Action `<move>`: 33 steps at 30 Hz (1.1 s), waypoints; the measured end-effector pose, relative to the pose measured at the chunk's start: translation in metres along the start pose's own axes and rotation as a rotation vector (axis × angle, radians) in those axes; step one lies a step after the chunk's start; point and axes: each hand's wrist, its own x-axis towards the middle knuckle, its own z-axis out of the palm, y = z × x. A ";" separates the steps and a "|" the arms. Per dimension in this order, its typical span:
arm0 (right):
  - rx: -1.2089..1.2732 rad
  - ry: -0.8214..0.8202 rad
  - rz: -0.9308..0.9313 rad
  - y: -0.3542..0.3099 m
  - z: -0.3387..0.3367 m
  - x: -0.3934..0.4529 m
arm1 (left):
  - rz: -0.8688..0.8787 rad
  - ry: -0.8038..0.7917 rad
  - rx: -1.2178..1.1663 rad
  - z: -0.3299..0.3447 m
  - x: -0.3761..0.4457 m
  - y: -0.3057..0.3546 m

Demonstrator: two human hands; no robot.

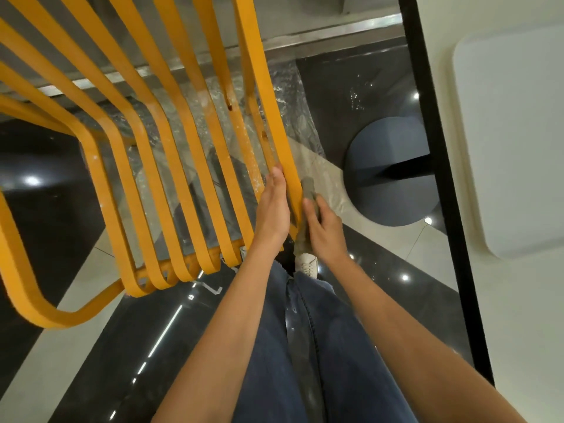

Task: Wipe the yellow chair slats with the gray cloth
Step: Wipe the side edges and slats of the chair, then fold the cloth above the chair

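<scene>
The yellow chair [158,166] fills the left and middle of the head view, its long curved slats running from the top down to a joined end near my legs. My left hand [273,209] lies flat with straight fingers against the left side of the rightmost slat [268,96]. My right hand [325,228] grips the gray cloth [309,190] and presses it against the right side of that same slat. White dust specks dot several of the slats.
A white table [503,148] with a black edge stands at the right, its round dark base [387,172] on the floor below. Clear plastic sheeting [293,117] lies under the chair on glossy black and white tiles. My jeans and a white shoe [306,265] are below.
</scene>
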 end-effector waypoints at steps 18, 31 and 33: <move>0.251 -0.308 -0.274 -0.229 -0.078 -0.030 | 0.190 -0.014 -0.161 -0.080 -0.084 0.145; -0.063 -0.235 -0.746 -0.369 -0.105 -0.060 | 0.684 0.008 0.168 -0.175 -0.138 0.283; -0.116 -0.259 -0.768 -0.385 -0.114 -0.063 | 0.694 -0.007 0.195 -0.181 -0.147 0.305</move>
